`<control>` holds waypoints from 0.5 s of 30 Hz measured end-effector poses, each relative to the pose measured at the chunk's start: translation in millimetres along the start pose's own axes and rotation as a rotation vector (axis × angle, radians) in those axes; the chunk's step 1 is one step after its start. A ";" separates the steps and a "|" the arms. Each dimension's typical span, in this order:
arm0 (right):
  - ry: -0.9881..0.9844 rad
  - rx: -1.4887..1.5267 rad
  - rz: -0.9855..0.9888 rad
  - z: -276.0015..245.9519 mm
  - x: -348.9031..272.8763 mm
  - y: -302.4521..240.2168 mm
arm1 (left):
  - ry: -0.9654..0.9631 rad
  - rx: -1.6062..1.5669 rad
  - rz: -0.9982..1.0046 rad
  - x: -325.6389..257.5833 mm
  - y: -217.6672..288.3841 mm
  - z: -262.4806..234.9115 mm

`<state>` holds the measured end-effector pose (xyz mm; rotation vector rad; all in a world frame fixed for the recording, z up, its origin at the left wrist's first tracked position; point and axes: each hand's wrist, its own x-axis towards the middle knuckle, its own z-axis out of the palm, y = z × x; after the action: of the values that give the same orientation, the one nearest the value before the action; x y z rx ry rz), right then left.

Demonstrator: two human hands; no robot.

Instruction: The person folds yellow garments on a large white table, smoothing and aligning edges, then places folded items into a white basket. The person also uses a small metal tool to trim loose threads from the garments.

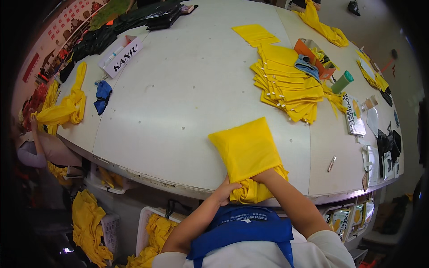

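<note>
At the counter's [178, 107] near edge I see a yellow pouch [246, 147], bunched at its lower end. The person's left hand [225, 190] grips that end; the right hand [263, 175] is tucked under cloth, its grip impossible to tell.

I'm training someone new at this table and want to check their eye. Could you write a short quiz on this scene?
1. True or false: the left hand and the right hand are both at the near edge of the yellow bag.
2. What colour is the open box beside the large yellow stack?
A) white
B) orange
C) green
3. Fill the gap: the green cylinder is to the ___ of the yellow bag.

Key: 1. true; 2. B; 3. right
</note>
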<state>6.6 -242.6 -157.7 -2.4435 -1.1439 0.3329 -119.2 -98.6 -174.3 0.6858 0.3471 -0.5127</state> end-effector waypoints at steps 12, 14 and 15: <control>0.045 -0.149 0.140 19.6 44.5 17.7 | 0.101 -0.053 -0.048 7.8 -0.2 -2.0; 0.058 -0.159 0.144 32.7 40.5 3.9 | 0.073 0.069 -0.111 10.2 -5.8 -16.1; 0.067 -0.169 0.141 34.7 42.1 -0.1 | 0.049 0.080 -0.132 13.9 -8.8 -23.8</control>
<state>19.8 -200.6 -189.8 -2.6686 -1.0112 0.2017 -115.8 -93.0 -202.5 0.7576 0.4212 -0.6385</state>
